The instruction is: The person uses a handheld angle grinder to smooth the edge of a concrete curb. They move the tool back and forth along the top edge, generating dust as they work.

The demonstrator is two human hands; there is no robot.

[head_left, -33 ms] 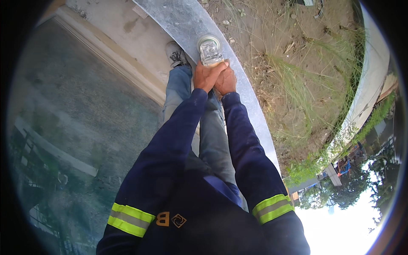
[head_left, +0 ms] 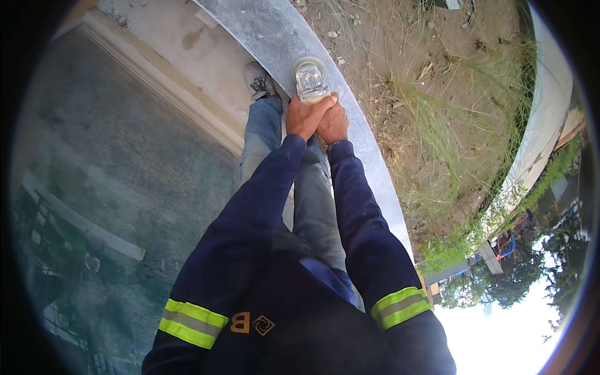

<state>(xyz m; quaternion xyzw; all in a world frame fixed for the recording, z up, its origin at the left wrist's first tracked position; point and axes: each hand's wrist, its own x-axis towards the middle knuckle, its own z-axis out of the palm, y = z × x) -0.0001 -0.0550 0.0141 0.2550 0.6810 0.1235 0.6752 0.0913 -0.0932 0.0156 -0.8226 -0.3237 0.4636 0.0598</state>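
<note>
An angle grinder with a silvery metal head rests its round pale-green disc on the grey top of a curved low wall. My left hand is wrapped round the grinder's body just behind the head. Close against it on the right, my right hand also closes round the grinder. Both hands hide most of the tool's body.
Right of the wall lies a dirt bed with dry grass. My shoe stands on the pale ledge left of the wall. A dark glassy surface with reflections fills the far left.
Both hands and the grinder have shifted very slightly toward me along the wall top. Their grip is the same.
</note>
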